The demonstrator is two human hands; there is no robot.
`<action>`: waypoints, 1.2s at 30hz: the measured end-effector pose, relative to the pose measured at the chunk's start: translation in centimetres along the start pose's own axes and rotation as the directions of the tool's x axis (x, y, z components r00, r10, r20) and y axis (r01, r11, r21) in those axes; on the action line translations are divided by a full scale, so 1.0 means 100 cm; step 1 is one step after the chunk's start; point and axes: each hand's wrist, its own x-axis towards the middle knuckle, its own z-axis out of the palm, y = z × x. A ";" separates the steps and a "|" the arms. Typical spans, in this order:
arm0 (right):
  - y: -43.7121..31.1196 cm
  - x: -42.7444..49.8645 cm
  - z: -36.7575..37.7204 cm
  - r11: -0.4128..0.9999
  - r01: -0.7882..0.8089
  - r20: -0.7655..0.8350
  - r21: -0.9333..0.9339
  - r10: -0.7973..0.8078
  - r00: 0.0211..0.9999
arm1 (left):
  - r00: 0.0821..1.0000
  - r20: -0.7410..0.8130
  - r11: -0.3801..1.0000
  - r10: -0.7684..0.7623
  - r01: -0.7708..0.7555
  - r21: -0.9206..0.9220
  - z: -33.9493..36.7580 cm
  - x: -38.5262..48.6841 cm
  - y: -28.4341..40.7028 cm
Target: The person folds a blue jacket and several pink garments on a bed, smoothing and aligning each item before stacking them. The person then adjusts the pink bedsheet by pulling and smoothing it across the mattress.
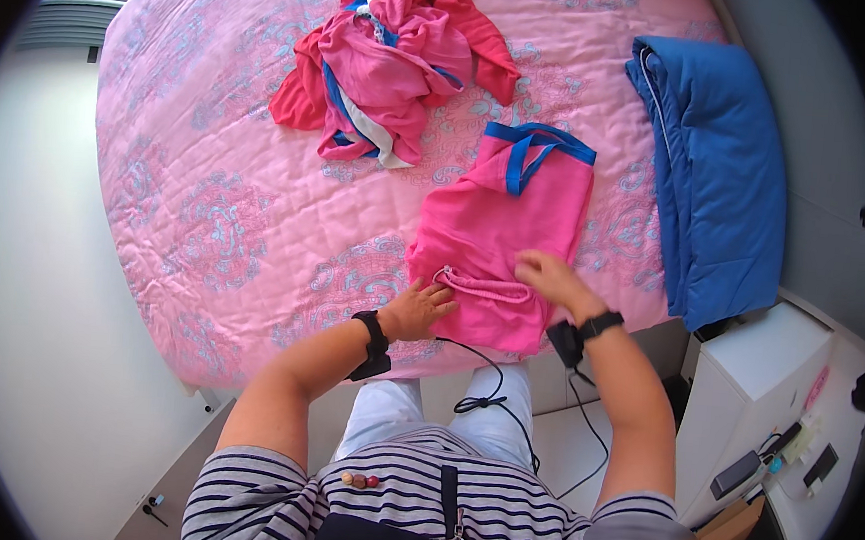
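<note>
A pink garment [503, 222] with blue trim lies flat on the bed near its front edge. Its gathered waistband [488, 287] crosses the lower part, with a white cord loop at the left end. My left hand [418, 310] rests with spread fingers on the garment's lower left side, just below that loop. Over the right side, above the waistband's end, is my right hand [548, 278], slightly blurred with its fingers curled. Whether those fingers pinch any cloth cannot be made out. Both wrists wear black straps with small black boxes.
A rumpled heap of pink and red clothes [402, 65] lies farther back on the pink patterned bedspread [217, 232]. To the right is a folded blue quilt [725, 177], beside a white cabinet [766, 346]. A black cable [499, 395] hangs before my legs.
</note>
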 end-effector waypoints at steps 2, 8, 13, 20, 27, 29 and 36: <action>-0.017 0.051 -0.021 0.967 0.055 0.007 -0.249 -0.055 0.998 | 0.999 0.035 0.999 -0.020 0.022 -0.044 -0.003 0.006 -0.002; -0.116 0.127 -0.094 0.819 0.536 -0.721 -0.202 -0.495 0.485 | 0.999 0.045 0.995 0.011 -0.016 0.097 0.000 0.003 -0.003; -0.084 0.019 -0.048 0.723 0.418 -0.369 -0.551 -0.660 0.655 | 0.985 -0.115 0.982 0.130 -0.113 0.149 0.024 -0.008 -0.026; 0.042 -0.097 0.090 0.565 0.168 -0.012 -0.808 -0.301 0.954 | 0.961 -0.255 0.981 0.110 -0.064 0.180 0.033 0.005 -0.031; 0.041 -0.072 0.055 0.927 0.049 -0.253 -0.372 -0.152 0.955 | 0.969 -0.195 0.870 -0.154 0.040 -0.491 -0.013 0.004 -0.025; 0.025 -0.068 0.016 0.985 -0.166 -0.196 0.039 0.170 0.966 | 0.929 -0.194 0.742 -0.314 0.112 -0.661 -0.034 0.008 -0.034; -0.029 -0.037 -0.065 0.918 0.024 -0.803 -0.395 -0.358 0.476 | 0.474 -0.647 0.734 -0.598 -0.002 -0.679 -0.106 0.058 -0.074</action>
